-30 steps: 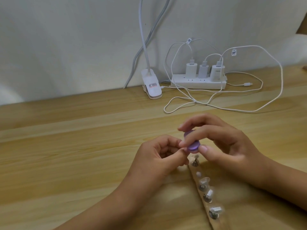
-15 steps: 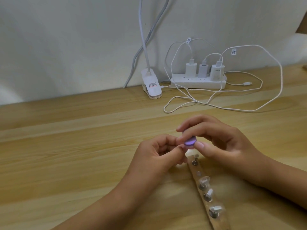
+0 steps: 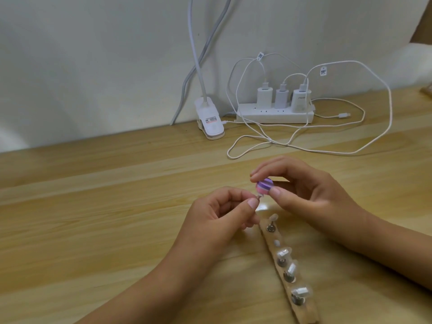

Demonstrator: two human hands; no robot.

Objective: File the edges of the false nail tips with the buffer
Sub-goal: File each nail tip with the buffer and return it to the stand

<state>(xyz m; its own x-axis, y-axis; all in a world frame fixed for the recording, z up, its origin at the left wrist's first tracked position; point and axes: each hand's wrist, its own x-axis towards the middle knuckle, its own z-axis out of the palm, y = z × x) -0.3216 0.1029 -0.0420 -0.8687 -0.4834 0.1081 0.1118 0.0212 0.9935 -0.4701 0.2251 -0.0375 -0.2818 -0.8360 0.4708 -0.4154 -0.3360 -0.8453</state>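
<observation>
We see the buffer point(image 3: 334, 187), a small piece striped purple and pink, held in the air above the table point(image 3: 117, 218), between the two hands. Its rounded striped face is turned toward the camera, with the stripes slanting up to the right. From this angle we cannot tell its long axis. The right hand point(image 3: 304, 190) pinches it, index fingertip on top and thumb underneath, the other fingers curled loosely behind.

The buffer's lower edge touches a clear false nail tip point(image 3: 329, 197). The left hand point(image 3: 224, 216) closes on that tip between thumb and forefinger, and we make out little of it past the fingers.

Just below the hands a wooden strip point(image 3: 308, 315) lies flat on the table, its long axis running from the hands toward the lower right corner. Four more nail tips point(image 3: 283, 253) stand on metal pegs along it.

Well apart, against the wall, sit a white power strip point(image 3: 273, 115) with three chargers, looping white cables point(image 3: 388, 108) and a white lamp clip point(image 3: 210, 122).
</observation>
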